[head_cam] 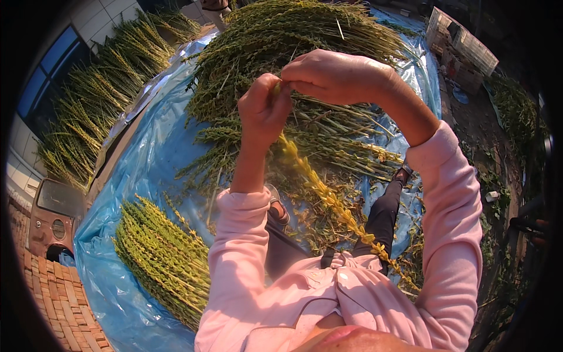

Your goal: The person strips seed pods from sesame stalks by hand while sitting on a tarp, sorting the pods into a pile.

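My left hand [266, 110] is closed around one end of a long plant stalk [334, 200] lined with yellow pods. From that fist the stalk slants down to the right, across my lap toward my right elbow. A bit of yellow-green shows between the left thumb and finger. My right hand [341, 77] meets the left one, its fingertips pinched together at the stalk's end; the fingers mostly hide what they grip. Under both hands lies a large heap of cut green stalks [272, 57] on a blue plastic sheet [162, 132].
A bundle of yellow-green stalks [167, 259] lies at my left. More stalks [110, 92] lean along a tiled wall. Brick paving [61, 299] and a reddish-brown appliance [57, 215] border the sheet. Pale crates [462, 42] stand far right. Another person's legs [215, 17] show behind the heap.
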### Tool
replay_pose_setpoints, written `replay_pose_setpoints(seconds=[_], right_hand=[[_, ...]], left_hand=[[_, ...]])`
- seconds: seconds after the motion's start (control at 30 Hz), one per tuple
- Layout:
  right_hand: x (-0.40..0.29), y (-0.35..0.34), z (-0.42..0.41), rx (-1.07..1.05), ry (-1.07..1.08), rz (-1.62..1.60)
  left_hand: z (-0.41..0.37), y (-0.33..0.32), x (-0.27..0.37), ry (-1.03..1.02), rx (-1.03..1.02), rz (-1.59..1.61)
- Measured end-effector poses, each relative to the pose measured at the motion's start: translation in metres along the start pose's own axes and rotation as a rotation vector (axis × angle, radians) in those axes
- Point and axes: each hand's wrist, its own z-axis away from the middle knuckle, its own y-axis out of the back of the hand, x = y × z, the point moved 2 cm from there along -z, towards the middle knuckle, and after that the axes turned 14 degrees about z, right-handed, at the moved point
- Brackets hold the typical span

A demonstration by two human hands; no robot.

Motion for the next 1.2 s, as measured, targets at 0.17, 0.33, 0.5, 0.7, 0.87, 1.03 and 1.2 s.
replay_pose_setpoints(seconds=[0.17,0.33,0.5,0.7,0.87,1.03,1.2], right_hand=[[-0.007,0.004,0.004,0.065,-0.044,0.190],[-0.008,0.005,0.005,0.069,-0.079,0.268],[-0.009,0.002,0.003,0.105,-0.087,0.279],[-0.009,-0.003,-0.004,0.163,-0.182,0.297],[0.048,-0.011,0.008,0.352,-0.280,0.345],[0.053,-0.048,0.074,0.111,-0.488,0.147],[0.063,-0.099,0.243,-0.131,-0.868,0.110]], left_hand=[[0.000,-0.001,0.000,0.036,0.023,0.038],[-0.001,-0.003,0.003,0.091,0.062,0.095],[-0.001,0.000,0.001,0.090,0.057,0.093],[-0.002,0.000,0.009,0.159,0.074,0.312],[0.005,-0.020,0.035,-0.114,-0.192,0.115],[-0.005,0.013,0.027,0.017,0.039,0.623],[0.003,0.023,0.015,0.080,0.127,0.642]])
